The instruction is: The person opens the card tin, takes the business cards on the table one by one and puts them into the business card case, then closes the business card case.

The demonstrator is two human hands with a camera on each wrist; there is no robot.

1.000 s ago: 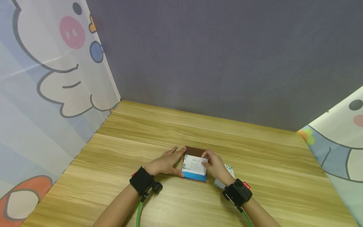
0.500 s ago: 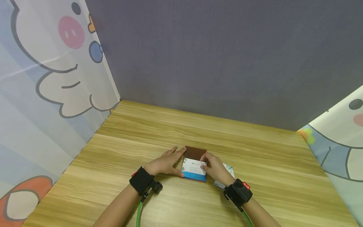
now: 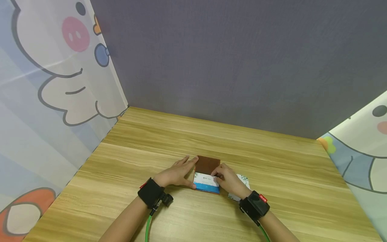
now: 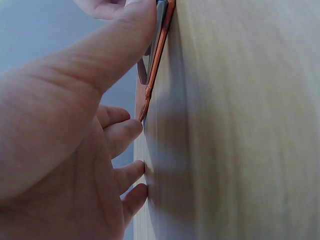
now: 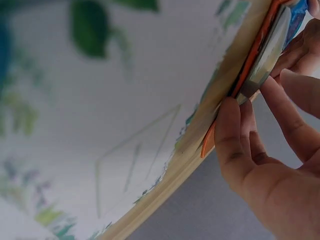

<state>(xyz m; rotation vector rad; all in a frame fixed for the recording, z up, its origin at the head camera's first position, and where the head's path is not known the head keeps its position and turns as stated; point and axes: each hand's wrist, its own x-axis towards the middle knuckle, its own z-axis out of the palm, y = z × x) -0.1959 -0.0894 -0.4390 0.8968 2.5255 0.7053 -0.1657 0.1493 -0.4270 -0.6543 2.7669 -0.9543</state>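
Observation:
A flat brown holder (image 3: 208, 164) with orange edges lies on the wooden table. A white leaf-printed card (image 3: 203, 176) rests on its lower half, behind a blue strip (image 3: 206, 187). My left hand (image 3: 176, 175) lies along the holder's left side, fingers spread, with the index fingertip at the upper corner and the thumb at the lower one. At the card's right side, my right hand (image 3: 228, 179) pinches its upper edge with curled fingers. In the right wrist view, the fingertips meet the thin layered edge of the holder (image 5: 255, 57); the exact grip is partly hidden.
A second white leaf-printed card (image 3: 243, 181) lies on the table (image 3: 169, 134), partly under my right wrist. A grey panel (image 3: 223, 67) stands along the table's back edge. Cartoon-printed sheets (image 3: 48, 101) hang at both sides.
The white card has slid down behind the blue strip, so more of the brown upper part shows. My right hand has moved slightly down and left with it. The left hand stays still.

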